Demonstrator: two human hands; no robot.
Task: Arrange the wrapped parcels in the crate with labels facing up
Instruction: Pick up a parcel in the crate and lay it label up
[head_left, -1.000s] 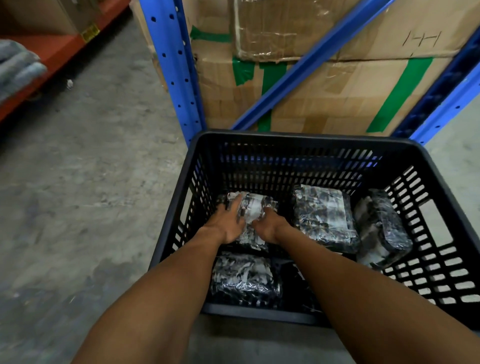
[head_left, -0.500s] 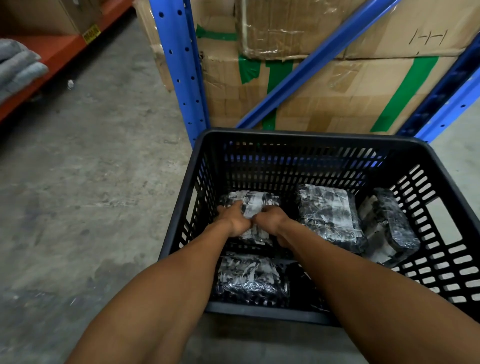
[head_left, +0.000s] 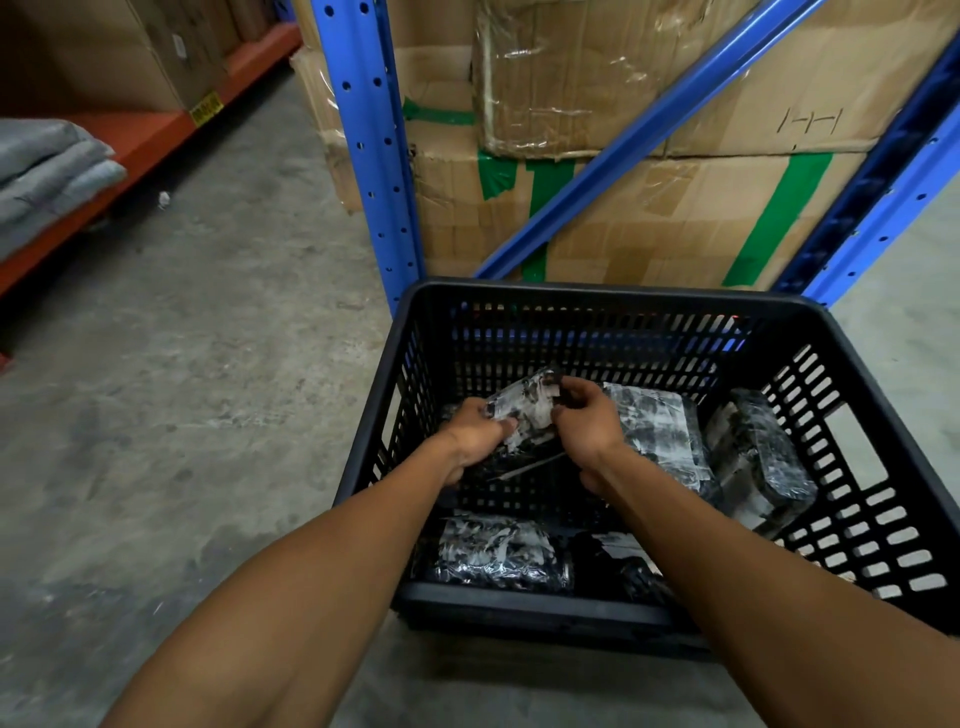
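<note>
Black-and-white wrapped parcel (head_left: 524, 402) tilted above black crate (head_left: 613, 605), others lying inside

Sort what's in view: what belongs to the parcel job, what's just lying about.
Job:
black slatted plastic crate
black-and-white wrapped parcel held by left hand and right hand
other wrapped parcels

Lying about:
taped cardboard boxes
blue steel racking
folded grey blankets

Bare grey concrete floor (head_left: 197, 364), scuffed, stained w/ darker patches. Blue perforated steel rack upright (head_left: 371, 150) straight ahead, blue diagonal brace (head_left: 649, 130) crossing behind it; second blue upright (head_left: 893, 197) at right. Stacked brown cardboard cartons (head_left: 649, 218) inside rack, green tape strips, some clear film wrap. Left: orange-red low shelf beam (head_left: 135, 156) w/ small yellow tag, more cartons on it, folded grey fabric pile (head_left: 47, 171) at edge. Light dim, even.
</note>
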